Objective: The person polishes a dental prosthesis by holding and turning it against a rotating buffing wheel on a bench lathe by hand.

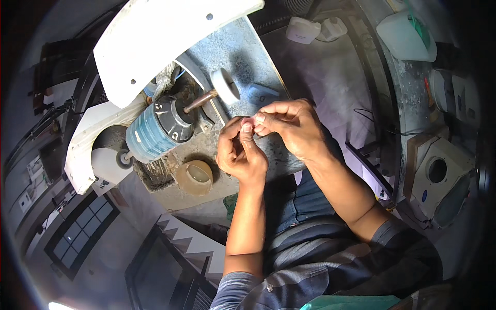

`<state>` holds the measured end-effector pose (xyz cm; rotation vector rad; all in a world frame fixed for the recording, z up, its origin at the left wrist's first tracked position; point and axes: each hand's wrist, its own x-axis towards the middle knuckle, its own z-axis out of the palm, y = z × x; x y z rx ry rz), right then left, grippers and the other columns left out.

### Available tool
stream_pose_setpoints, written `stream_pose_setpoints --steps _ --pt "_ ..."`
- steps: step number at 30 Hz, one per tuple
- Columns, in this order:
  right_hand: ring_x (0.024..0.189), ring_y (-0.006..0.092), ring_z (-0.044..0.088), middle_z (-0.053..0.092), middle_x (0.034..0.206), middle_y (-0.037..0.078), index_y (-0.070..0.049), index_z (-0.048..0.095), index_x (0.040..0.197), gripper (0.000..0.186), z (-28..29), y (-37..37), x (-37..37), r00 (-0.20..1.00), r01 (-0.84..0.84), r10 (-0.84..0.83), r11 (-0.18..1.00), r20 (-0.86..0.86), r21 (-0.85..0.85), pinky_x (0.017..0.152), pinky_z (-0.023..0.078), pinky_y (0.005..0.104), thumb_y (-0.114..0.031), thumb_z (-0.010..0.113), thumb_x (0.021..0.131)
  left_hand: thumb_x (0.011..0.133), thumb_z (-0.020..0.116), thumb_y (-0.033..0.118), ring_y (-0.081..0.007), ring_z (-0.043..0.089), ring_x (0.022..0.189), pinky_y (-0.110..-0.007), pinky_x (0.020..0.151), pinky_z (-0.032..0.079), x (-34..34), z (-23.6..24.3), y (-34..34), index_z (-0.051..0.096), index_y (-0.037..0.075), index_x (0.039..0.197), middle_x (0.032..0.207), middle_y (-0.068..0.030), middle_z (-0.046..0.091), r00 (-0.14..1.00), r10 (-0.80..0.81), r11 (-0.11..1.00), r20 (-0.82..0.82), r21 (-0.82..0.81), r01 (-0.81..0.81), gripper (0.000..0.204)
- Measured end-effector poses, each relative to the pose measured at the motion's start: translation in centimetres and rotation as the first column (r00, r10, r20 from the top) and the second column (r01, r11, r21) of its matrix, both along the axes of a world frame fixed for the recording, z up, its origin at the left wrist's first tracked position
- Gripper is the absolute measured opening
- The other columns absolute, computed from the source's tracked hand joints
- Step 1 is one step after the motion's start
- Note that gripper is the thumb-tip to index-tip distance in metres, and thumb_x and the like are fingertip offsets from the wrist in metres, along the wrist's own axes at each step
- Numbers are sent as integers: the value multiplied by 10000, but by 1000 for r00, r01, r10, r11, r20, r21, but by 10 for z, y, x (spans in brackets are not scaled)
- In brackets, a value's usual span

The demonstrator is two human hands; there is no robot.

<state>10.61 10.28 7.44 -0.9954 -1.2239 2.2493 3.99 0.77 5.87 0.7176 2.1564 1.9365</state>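
My left hand [242, 155] and my right hand [297, 129] meet in front of the bench, fingertips pinched together. Between them is a tiny pinkish piece [251, 121], mostly covered by the fingers and too small to name. Left of the hands lies a blue bench polishing motor [150, 133] with black end caps. Its copper-coloured shaft [200, 101] carries a pale round wheel [225, 87], just beyond my fingers. A small blue packet [262, 95] rests on the bench behind my right hand.
A tan bowl [196, 178] with liquid stands left of my left hand. White curved guards [155, 57] arch over the motor. The dusty bench top [258, 44] ends at an edge on the right. White jugs [303, 30] stand beyond it; a beige machine [439, 168] is far right.
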Motion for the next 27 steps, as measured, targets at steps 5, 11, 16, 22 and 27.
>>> stream_pose_setpoints --steps 5,11,16,22,27 --pt "674 132 654 683 754 122 85 678 881 122 16 18 22 999 -12 11 999 -40 -30 634 546 253 -26 654 835 890 606 6 -157 617 809 -267 751 505 22 22 18 573 -62 914 928 -152 644 996 -12 999 -85 -41 9 79" --pt "680 134 658 684 759 130 93 674 881 130 50 43 55 996 -76 76 997 -52 -2 644 556 255 -25 641 836 900 592 11 -154 612 792 -265 744 503 57 51 39 560 -61 899 915 -148 642 993 18 1000 -117 3 -18 78" --pt "697 151 669 683 767 143 110 668 878 146 75 62 79 978 -147 149 989 -147 29 664 571 266 -23 624 838 898 591 2 -151 617 790 -262 748 504 86 76 54 568 -62 922 909 -139 645 991 72 995 -116 80 -63 72" --pt "747 165 674 689 834 144 98 669 897 196 108 65 90 936 -293 296 955 -193 42 711 558 272 -75 584 865 895 595 -2 -136 619 790 -251 737 505 108 105 50 587 -63 957 894 -116 648 972 201 973 -121 139 -184 87" --pt "716 122 659 659 749 75 71 639 880 152 97 46 83 914 -368 393 908 -98 200 600 551 251 -80 621 878 899 610 33 -106 598 718 -233 659 499 108 97 29 599 -59 932 831 -80 641 964 264 962 11 62 -264 99"
